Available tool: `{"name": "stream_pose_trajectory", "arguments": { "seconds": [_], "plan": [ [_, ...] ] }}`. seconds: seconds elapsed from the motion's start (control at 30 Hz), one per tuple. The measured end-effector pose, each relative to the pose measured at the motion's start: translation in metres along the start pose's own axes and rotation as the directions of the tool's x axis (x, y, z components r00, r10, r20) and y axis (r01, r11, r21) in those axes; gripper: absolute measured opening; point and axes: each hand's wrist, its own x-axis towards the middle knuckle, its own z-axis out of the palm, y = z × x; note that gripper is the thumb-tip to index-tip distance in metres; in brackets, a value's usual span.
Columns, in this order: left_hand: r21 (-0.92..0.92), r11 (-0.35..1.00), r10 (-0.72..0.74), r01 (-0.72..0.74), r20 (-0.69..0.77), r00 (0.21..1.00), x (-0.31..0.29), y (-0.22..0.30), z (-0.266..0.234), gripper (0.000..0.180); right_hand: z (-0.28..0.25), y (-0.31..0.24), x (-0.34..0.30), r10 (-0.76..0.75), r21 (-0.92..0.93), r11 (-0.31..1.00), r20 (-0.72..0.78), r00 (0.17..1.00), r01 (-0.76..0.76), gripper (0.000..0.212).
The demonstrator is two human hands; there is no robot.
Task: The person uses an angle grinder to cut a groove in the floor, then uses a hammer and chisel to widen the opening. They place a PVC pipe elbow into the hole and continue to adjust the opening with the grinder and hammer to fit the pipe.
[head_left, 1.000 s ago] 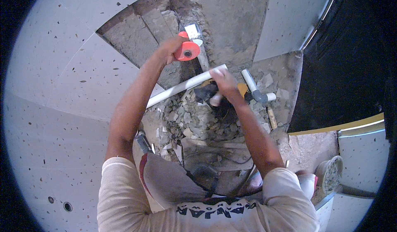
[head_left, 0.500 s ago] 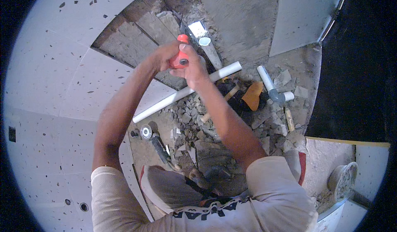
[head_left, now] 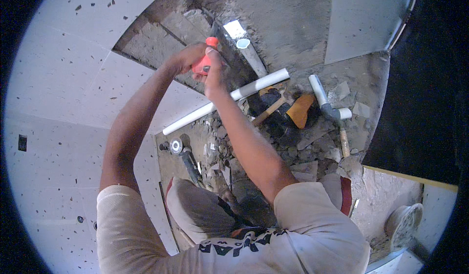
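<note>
Head view: left hand, right hand clasp red object, apart from pipe end.

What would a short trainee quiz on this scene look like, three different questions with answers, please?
1. True or false: the left hand and the right hand are both on the red object.
2. What colour is the pipe elbow?
A) red
B) grey
C) yellow
3. Fill in: in the picture, the angle grinder lies to the ___ of the pipe elbow.

Key: 1 true; 2 B; 3 left.
</note>
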Motion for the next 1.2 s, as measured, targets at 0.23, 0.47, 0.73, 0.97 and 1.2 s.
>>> {"name": "stream_pose_trajectory", "arguments": {
  "seconds": [0.23,0.47,0.73,0.97,1.2],
  "plan": [
    [-0.246,0.956,-0.257,0.16,-0.44,0.86,-0.019,0.039,0.019,0.065,-0.006,-0.015,0.028,0.218,0.256,0.935,0.126,0.968,-0.245,0.039],
    [0.056,0.952,-0.179,0.3,-0.696,0.696,-0.041,0.066,0.071,0.083,-0.001,0.039,0.037,0.029,0.44,0.897,0.008,1.0,-0.03,0.036],
    [0.07,0.996,0.024,0.047,-0.771,0.636,-0.049,0.024,0.083,0.068,0.004,0.075,0.036,-0.302,-0.059,0.953,-0.145,0.942,0.297,0.035],
    [0.101,0.995,0.066,0.016,-0.755,0.652,-0.043,0.02,0.073,0.076,-0.006,0.078,0.059,-0.476,-0.474,0.792,-0.082,0.876,0.385,0.034],
    [0.159,0.912,-0.171,0.378,-0.691,0.702,-0.042,0.046,0.067,0.079,-0.013,0.113,0.076,-0.663,-0.744,0.503,-0.005,0.749,0.441,0.034]
  ]
}}
